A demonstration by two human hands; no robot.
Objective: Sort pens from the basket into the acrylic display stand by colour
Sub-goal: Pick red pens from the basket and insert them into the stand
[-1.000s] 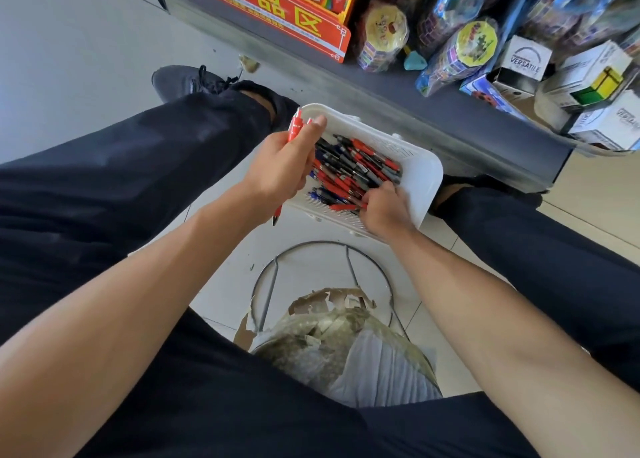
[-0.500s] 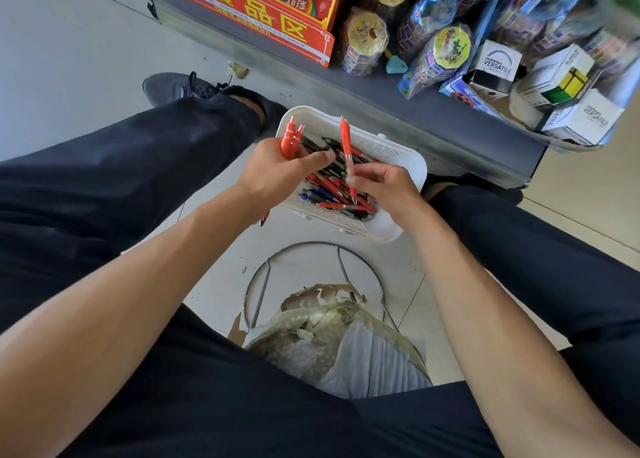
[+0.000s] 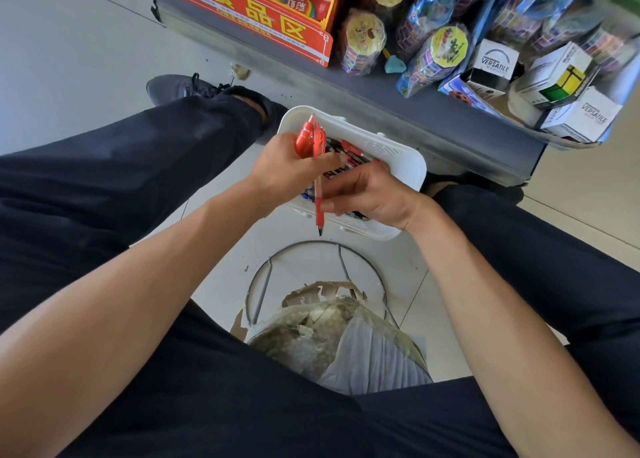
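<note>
**Ana:** Left hand [image 3: 287, 166] is curled round a small bunch of red pens [image 3: 309, 139], caps up, right over the near-left corner of the white basket [image 3: 398, 161]. I can't count them for sure, maybe 2 or 3.

**Ben:** And the right hand [image 3: 370, 194]?

**Ana:** It pinches 1 more red pen [image 3: 318, 201] low on the barrel, tip pointing down past the basket's near edge. The upper end of that pen reaches up to the left hand's bunch, so it looks like a hand-over.

**Ben:** So which step is this?

**Ana:** I'd call it gathering 1 colour. Red gets picked out while a mix of red, blue and dark pens [image 3: 349, 152] lies in the basket on the floor, between the person's legs.

**Ben:** Any sign of the acrylic stand?

**Ana:** None in view. Only a shelf [image 3: 415, 111] of packaged goods behind the basket, and a wire stool frame [image 3: 298, 249] below.

**Ben:** Then the next move?

**Ana:** My guess: the left fingers must loosen just enough to take the new pen without dropping the rest, with all caps kept on 1 side. After that, the right hand is free to fish again. Placing hasn't started, so the task is early.
</note>
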